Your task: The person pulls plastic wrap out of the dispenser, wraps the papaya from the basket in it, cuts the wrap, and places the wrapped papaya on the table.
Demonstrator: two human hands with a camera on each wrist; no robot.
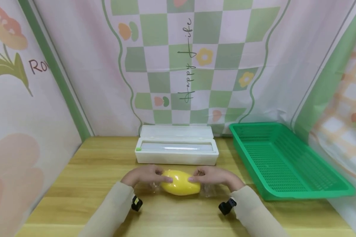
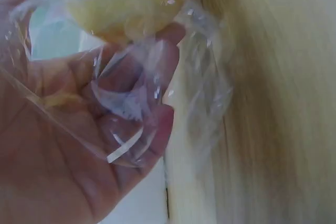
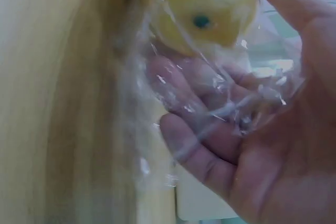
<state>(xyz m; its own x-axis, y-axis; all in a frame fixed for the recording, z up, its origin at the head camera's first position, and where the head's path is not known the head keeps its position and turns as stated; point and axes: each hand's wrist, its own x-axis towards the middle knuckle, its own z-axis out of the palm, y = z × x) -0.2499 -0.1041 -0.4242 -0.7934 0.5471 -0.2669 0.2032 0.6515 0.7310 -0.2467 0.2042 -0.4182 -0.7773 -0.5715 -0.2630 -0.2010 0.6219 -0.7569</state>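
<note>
A glossy yellow oval fruit (image 1: 181, 183) is held between both hands just above the table, wrapped in clear plastic film. Its left end is gripped by my left hand (image 1: 149, 174), thumb on top and fingers beneath. My right hand (image 1: 215, 175) holds the other end the same way. Loose film (image 2: 126, 93) spreads over the palm and fingers in the left wrist view. In the right wrist view, a dark green spot marks the end of the fruit (image 3: 205, 3), and crumpled film (image 3: 220, 103) hangs across the fingers.
Behind the hands stands a white cling film dispenser box (image 1: 178, 157) with its lid raised and a green piece (image 1: 138, 149) at its left. A green slotted plastic basket (image 1: 264, 184) sits to the right on the wooden table (image 1: 101, 171). Patterned curtains (image 1: 106, 98) hang around the table.
</note>
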